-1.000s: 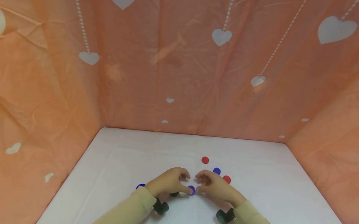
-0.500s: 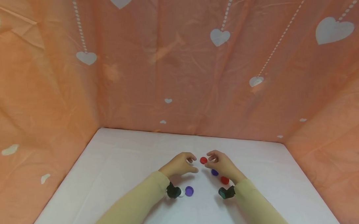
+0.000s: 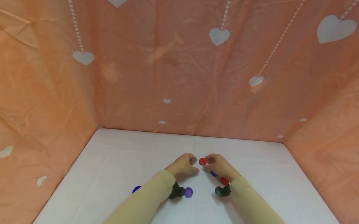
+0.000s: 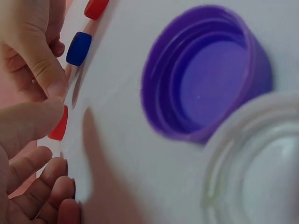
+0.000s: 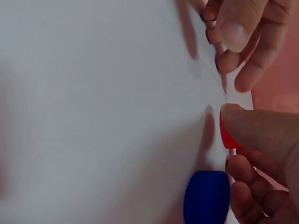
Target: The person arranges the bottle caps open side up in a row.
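A red bottle cap [image 3: 202,161] lies on the white table between my two hands. My right hand [image 3: 220,165] is beside it, its bent fingertips right at the cap's right edge; in the right wrist view its thumb [image 5: 261,133] overlaps the cap. On the cap's left, my left hand [image 3: 183,165] is held with fingers loosely curved and thumb apart, nothing in its grasp. Partly under my right hand sits a blue cap [image 3: 214,174], with a second red cap [image 3: 224,181] near the right wrist. Behind my left hand lies a purple cap [image 3: 189,192], hollow side up.
A white cap [image 4: 261,172] lies against the purple one in the left wrist view. Another blue cap [image 3: 136,189] is partly hidden by the left sleeve. Orange cloth [image 3: 180,75] with pale hearts walls in the table at the back and sides.
Both hands have moved forward from the purple cap to either side of the far red cap. Over the last half second, the right fingers have come a little lower and closer in.
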Available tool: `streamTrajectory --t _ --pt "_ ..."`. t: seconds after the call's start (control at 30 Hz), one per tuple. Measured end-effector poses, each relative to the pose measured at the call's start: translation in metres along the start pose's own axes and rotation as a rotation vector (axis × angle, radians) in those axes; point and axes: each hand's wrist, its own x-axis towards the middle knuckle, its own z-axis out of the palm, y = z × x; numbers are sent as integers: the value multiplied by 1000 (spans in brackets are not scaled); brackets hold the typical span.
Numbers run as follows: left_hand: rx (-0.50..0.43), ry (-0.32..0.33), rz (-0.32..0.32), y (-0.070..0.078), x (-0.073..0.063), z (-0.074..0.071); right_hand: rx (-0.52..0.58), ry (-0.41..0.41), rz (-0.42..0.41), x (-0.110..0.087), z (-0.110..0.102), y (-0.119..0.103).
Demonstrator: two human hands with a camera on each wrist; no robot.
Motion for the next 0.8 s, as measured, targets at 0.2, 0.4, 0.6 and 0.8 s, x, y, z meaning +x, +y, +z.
streamTrajectory --t 0.2,0.4,0.6,0.8 --pt "1 5 -26 5 -2 2 -12 1 -25 -1 3 -2" --pt "45 27 -9 7 0 6 -89 24 -34 -1 7 -3" --pt "88 59 -30 10 1 10 -127 35 -96 0 11 -7" --pt "79 74 -7 9 0 9 -120 18 -124 -3 14 -10"
